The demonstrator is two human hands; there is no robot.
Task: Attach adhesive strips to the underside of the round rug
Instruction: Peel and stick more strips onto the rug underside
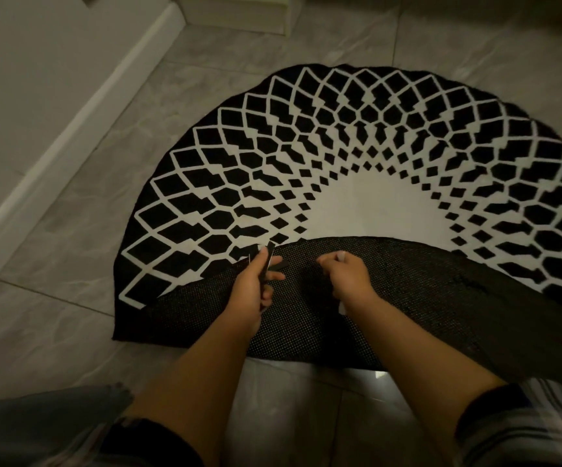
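Head view showed the round rug (357,146) on the tiled floor (70,315), its near edge folded back to bare the dotted underside (407,298). It looked soft and floppy. The left hand (256,288) pinched dark adhesive strips (269,261); the right hand (347,278) curled against the backing, its grip unclear. Strip edges blurred into black.

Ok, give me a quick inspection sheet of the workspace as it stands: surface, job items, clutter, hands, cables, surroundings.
Surface: grey tiled floor.
Job's things: round rug, near edge folded over so its dark dotted underside faces up; black adhesive strips over the fold.
Clutter: nothing seen.
Hands: left hand grips the strips; right hand curled on the underside, what it holds is unclear.
Cables: nothing seen.
Surroundings: white baseboard at left, pale step beyond.
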